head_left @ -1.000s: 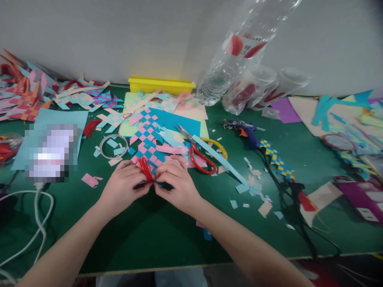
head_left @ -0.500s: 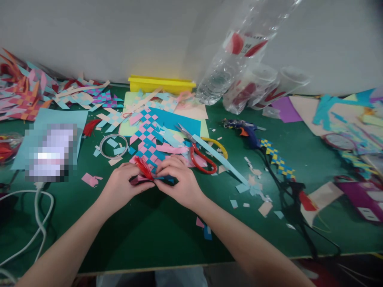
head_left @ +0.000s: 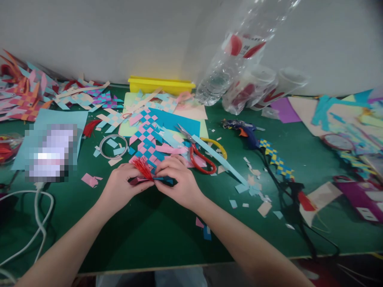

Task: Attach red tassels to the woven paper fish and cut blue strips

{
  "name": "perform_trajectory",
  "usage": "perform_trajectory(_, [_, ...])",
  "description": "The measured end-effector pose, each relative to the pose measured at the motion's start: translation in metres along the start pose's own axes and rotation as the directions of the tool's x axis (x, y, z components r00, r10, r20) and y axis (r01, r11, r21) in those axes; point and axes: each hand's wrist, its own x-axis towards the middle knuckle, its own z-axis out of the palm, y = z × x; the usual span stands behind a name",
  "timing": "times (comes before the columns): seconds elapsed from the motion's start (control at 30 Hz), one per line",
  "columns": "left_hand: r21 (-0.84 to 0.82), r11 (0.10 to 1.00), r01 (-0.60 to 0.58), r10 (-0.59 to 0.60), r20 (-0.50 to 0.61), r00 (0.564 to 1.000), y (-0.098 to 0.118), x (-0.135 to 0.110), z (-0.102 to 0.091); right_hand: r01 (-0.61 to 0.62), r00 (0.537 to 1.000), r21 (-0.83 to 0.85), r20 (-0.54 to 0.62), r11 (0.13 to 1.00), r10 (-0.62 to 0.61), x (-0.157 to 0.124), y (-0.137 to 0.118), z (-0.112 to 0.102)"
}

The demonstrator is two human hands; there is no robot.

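My left hand point(head_left: 125, 177) and my right hand point(head_left: 178, 181) meet over the table's front middle, both closed with fingertips together. Pinched between them is a small folded paper piece point(head_left: 170, 181), pink on the left and blue on the right, mostly hidden by the fingers. From it a red tassel point(head_left: 143, 168) fans up and to the left, its base at the fingertips. Just beyond lies a pink-and-blue woven paper strip figure point(head_left: 146, 137). To the right of my right hand rest scissors point(head_left: 203, 159) with red and yellow handles, a light-blue strip lying across them.
On the green table point(head_left: 143, 239) are a tape roll point(head_left: 113, 146), paper scraps, a blue glue gun point(head_left: 251, 137), a phone point(head_left: 52, 153) with a white cable, and another red tassel point(head_left: 90, 127). A plastic bottle point(head_left: 239, 56) and cups point(head_left: 284, 85) stand at the back.
The red tassel's threads have spread wider and lean a little further left. Both hands keep nearly the same place and grip.
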Motion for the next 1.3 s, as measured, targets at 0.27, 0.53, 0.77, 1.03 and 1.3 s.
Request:
perform_trajectory(0.27, [0.022, 0.997, -0.078, 0.079, -0.049, 0.996, -0.0025, -0.0001, 0.0002, 0.023, 1.000, 0.002, 0.008, 1.000, -0.023, -0.0009, 0.0001, 0.0017])
perform_trajectory(0.53, [0.001, 0.996, -0.088, 0.088, -0.015, 0.996, 0.0000, 0.0018, -0.0022, 0.005, 1.000, 0.000, 0.006, 1.000, -0.005, 0.0001, 0.0018, -0.0008])
perform_trajectory(0.77, [0.000, 0.992, -0.129, 0.129, 0.005, 0.992, -0.0015, 0.0028, -0.0039, -0.037, 0.999, 0.026, 0.023, 0.999, 0.036, 0.0009, 0.0005, -0.0021])
perform_trajectory(1.03, [0.045, 0.980, -0.194, 0.195, -0.004, 0.981, -0.0049, 0.0023, -0.0036, 0.038, 0.999, 0.005, 0.038, 0.999, -0.038, 0.0008, 0.0027, -0.0026])
perform_trajectory(1.3, [0.063, 0.961, -0.269, 0.269, 0.006, 0.963, -0.0074, 0.0014, -0.0010, 0.059, 0.998, 0.023, -0.022, 0.998, -0.059, -0.0003, 0.0005, 0.0029])
